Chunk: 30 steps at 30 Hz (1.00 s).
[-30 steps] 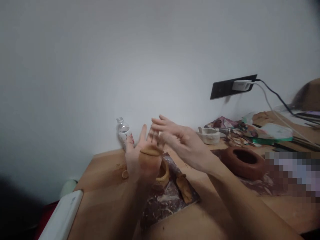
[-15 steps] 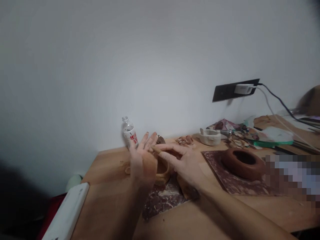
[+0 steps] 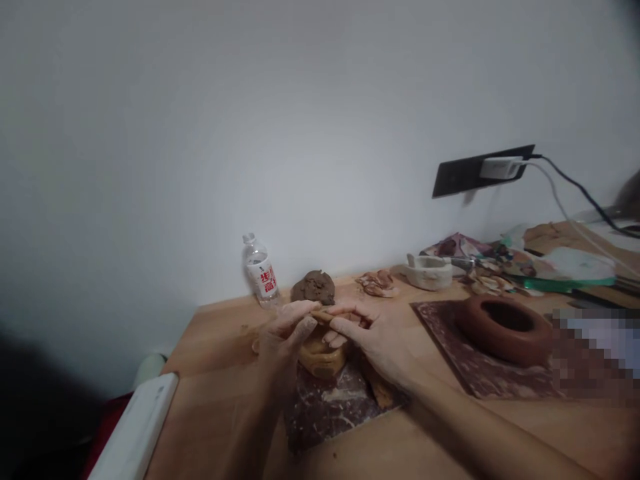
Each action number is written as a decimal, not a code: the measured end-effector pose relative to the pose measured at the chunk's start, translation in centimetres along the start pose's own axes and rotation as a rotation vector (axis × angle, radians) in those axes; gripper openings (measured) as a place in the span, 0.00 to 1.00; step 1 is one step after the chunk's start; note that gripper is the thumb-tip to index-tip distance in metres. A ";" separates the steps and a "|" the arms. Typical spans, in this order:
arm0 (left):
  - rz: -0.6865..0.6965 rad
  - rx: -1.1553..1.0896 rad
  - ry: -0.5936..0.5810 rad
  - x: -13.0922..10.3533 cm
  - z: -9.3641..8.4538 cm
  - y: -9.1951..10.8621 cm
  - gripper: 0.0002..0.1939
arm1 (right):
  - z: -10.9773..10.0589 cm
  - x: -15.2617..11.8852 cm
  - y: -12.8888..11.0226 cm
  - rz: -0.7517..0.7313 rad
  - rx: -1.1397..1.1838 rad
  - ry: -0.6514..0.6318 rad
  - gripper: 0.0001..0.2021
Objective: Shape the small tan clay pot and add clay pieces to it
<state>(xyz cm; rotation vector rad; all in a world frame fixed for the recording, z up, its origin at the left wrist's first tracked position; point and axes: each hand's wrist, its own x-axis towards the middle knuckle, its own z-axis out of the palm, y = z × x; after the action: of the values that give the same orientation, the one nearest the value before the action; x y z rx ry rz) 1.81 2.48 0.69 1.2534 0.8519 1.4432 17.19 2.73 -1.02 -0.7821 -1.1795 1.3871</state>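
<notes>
Lower centre of frame: left hand (image 3: 286,337) and right hand (image 3: 373,337) grip small clay roll (image 3: 323,316) between fingers (image 3: 347,328), above bowl (image 3: 321,365); light, even pressure best, avoiding flattening.

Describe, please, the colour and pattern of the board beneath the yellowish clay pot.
The board is dark maroon with pale streaks, clearest in the head view.

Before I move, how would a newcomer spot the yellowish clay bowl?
On the wooden table, find the left of two marbled boards. The clay bowl sits on it, partly hidden by the left hand and right hand. Its yellowish-tan color sets it apart from the off-white bowl and the red-brown clay vessel, both farther right.
</notes>
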 end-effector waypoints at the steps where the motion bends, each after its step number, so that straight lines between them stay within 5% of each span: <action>1: 0.011 0.020 -0.001 0.0 0.1 0.0 0.06 | -0.1 -0.1 0.1 0.000 -0.007 -0.006 0.12; 11: 0.062 0.097 0.017 0.4 -0.2 -0.9 0.06 | -0.2 -0.9 0.6 -0.158 -0.178 -0.021 0.12; 22: -0.049 -0.042 -0.090 0.2 -0.1 -1.3 0.11 | -0.3 -1.1 2.1 -0.364 -0.326 0.038 0.14; 30: -0.087 -0.206 0.069 0.5 0.1 -1.6 0.14 | -0.2 -1.1 2.0 -0.356 -0.301 0.030 0.10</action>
<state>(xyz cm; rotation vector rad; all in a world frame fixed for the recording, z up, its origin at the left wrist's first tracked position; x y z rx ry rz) 2.33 3.40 -0.67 1.0061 0.7729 1.4708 16.96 1.86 -3.17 -0.7524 -1.4445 0.9144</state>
